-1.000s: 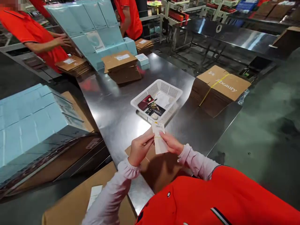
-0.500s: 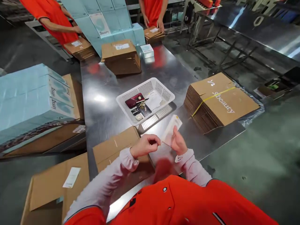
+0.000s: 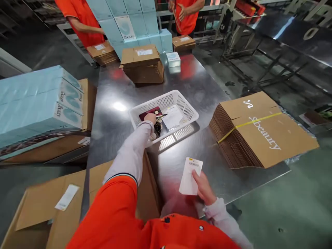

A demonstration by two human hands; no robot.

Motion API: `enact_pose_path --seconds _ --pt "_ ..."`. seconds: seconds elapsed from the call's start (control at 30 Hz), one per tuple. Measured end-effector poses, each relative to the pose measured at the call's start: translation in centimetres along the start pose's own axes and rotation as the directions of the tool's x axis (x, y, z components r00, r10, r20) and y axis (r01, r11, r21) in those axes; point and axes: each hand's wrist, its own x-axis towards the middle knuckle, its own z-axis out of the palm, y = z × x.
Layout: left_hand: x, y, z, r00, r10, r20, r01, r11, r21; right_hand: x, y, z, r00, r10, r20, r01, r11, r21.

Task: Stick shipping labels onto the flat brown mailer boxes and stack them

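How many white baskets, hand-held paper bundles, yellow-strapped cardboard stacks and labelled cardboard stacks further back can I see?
White basket: 1
White paper bundle: 1
Yellow-strapped cardboard stack: 1
Labelled cardboard stacks further back: 3
Total: 6

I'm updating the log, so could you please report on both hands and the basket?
Left hand in white perforated basket, near pen, grip unclear. Right hand holding white barcoded paper. Strapped cardboard stack to the right, apart from both hands.
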Motion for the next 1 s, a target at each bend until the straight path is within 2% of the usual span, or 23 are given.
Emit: enact_pose_path --seconds 0.13,0.23,0.3,0.37,0.47,0.57,0.63,0.7,0.8,0.83,0.9,0.97,1.0 --pt "2.5 0.9 2.7 0.999 -0.015 -0.051 0.017 0.999 0.039 0.5 2.7 -2.0 0.995 -0.095 0.014 0.095 0.956 -0.277" --pt "2.6 0.7 3.1 0.998 -0.032 -0.059 0.034 0.999 0.032 0.8 2.6 -1.8 0.978 -0.172 0.116 0.205 0.884 -0.421" --pt "1.7 0.1 2.4 0.997 -0.033 -0.075 0.035 0.999 0.028 0.9 1.9 0.4 0.956 -0.159 0.248 0.263 0.841 -0.474" --pt "0.2 -1.0 0.9 0.995 -0.020 -0.099 0.021 1.000 0.017 0.8 1.4 4.2 0.909 -0.090 0.406 0.322 0.769 -0.551" --pt "-3.2 -3.7 -2.3 0.990 -0.014 -0.143 0.013 1.000 -0.009 0.4 2.3 11.7 0.783 0.085 0.616 0.471 0.566 -0.677" --pt "-7.8 -7.4 -5.3 0.973 -0.059 -0.221 0.022 0.985 -0.169 -0.4 5.2 18.6 0.642 0.265 0.719 0.626 0.359 -0.692" --pt "-11.8 -9.8 -6.6 0.962 -0.101 -0.252 0.004 0.933 -0.360 -1.2 7.2 21.3 0.587 0.329 0.740 0.709 0.234 -0.666" --pt "-16.9 -11.6 -6.9 0.949 -0.118 -0.292 -0.031 0.887 -0.460 -2.0 8.2 22.4 0.568 0.252 0.784 0.791 0.096 -0.604" --pt "-26.0 -12.7 -6.1 0.899 -0.106 -0.424 -0.074 0.919 -0.386 -3.0 7.6 22.1 0.554 -0.042 0.832 0.828 -0.075 -0.555" --pt "-29.0 -12.6 -5.6 0.891 -0.094 -0.444 -0.081 0.929 -0.361 -3.2 7.1 21.9 0.546 -0.107 0.831 0.826 -0.097 -0.556" --pt "-34.6 -12.4 -4.5 0.911 -0.050 -0.409 -0.117 0.920 -0.374 -3.1 6.1 21.7 0.533 -0.138 0.835 0.832 -0.091 -0.547" --pt "-38.9 -12.3 -3.3 0.939 -0.010 -0.343 -0.163 0.865 -0.474 -2.6 5.5 22.0 0.522 -0.127 0.844 0.845 -0.057 -0.531" --pt "-40.4 -12.4 -2.5 0.941 -0.016 -0.338 -0.172 0.837 -0.519 -2.2 5.3 22.3 0.530 -0.146 0.835 0.843 -0.015 -0.538"
